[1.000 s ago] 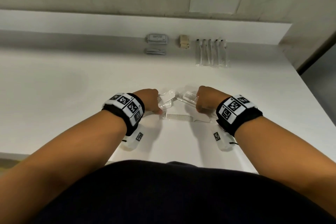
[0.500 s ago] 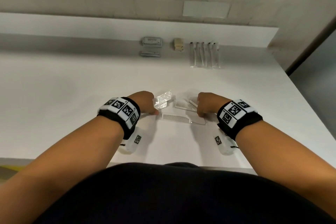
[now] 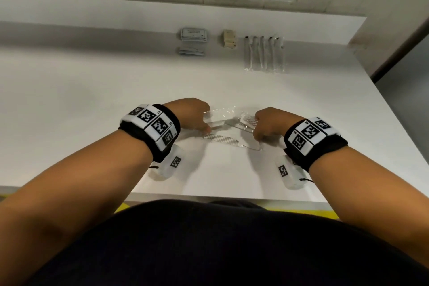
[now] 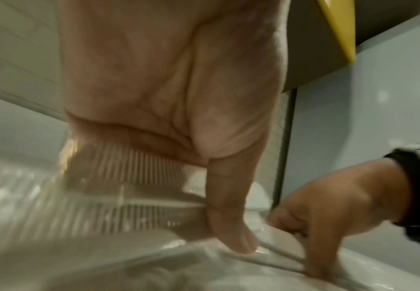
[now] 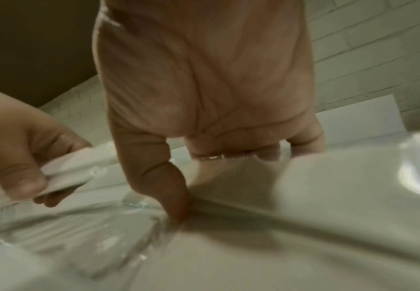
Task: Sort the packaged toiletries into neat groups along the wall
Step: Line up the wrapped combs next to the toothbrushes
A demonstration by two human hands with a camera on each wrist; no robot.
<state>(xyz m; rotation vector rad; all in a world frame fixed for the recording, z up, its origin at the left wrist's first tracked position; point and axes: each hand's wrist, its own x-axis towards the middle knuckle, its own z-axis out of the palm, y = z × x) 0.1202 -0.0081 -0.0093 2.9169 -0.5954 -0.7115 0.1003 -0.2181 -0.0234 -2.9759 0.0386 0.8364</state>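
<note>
Several white combs in clear wrappers lie together near the front of the white table [image 3: 92, 100]. My left hand [image 3: 192, 115] grips wrapped combs [image 3: 217, 118] at their left end; the left wrist view shows comb teeth [image 4: 139, 177] under its curled fingers and thumb. My right hand [image 3: 267, 124] grips another wrapped comb [image 3: 248, 121] at the right end, its thumb [image 5: 171, 195] pressing down on the plastic. One wrapped comb [image 3: 222, 140] lies flat on the table between and just below both hands.
Along the back wall stand sorted groups: grey sachets [image 3: 193, 35] with a flatter grey packet [image 3: 191, 51] in front, small beige packets [image 3: 229, 39], and a row of wrapped toothbrushes [image 3: 264, 53]. The table's right edge [image 3: 380, 100] slants away.
Both hands stay on the comb pile with small shifts. The clear wrappers between them have been drawn closer together. The head view has tilted slightly.
</note>
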